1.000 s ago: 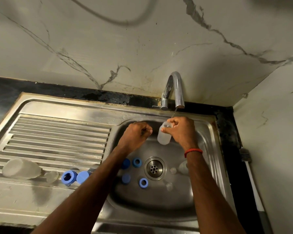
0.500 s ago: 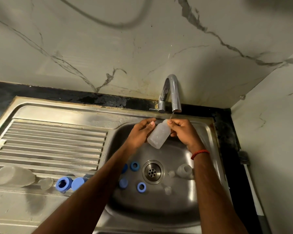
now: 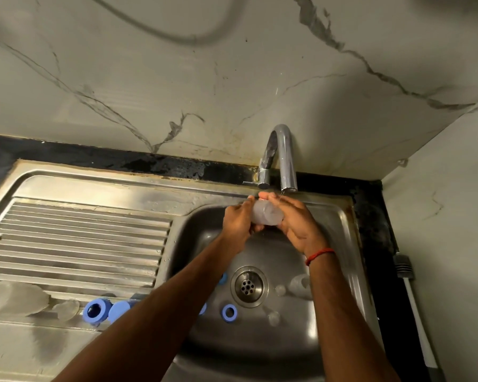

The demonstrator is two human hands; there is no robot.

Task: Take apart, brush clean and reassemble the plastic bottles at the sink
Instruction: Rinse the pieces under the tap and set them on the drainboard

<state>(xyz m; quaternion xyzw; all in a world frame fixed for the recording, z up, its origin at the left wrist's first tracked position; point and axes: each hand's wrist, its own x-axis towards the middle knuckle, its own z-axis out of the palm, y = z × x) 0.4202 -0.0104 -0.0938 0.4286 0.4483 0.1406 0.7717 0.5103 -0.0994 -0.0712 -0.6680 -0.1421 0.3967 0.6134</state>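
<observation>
Translucent bottle point(image 3: 267, 215) is held tilted over the sink point(image 3: 341, 244), just under the tap point(image 3: 284, 158), gripped between both hands. Left hand point(image 3: 238, 222) is curled round its lower end, and right hand point(image 3: 297, 226) is wrapped along the neck end, where a thin trickle is seen. Red thread point(image 3: 319, 255) is worn on the right wrist. In the basin a blue ring point(image 3: 229, 312) lies by the drain point(image 3: 249, 286), with a second clear bottle point(image 3: 300, 284) to its right. On the drainboard point(image 3: 80, 238) a third bottle point(image 3: 11, 299), a clear cap point(image 3: 65, 310) and blue caps point(image 3: 95, 310) are laid out. A brush point(image 3: 414, 307) is lying on the worktop point(image 3: 375, 232) at right
</observation>
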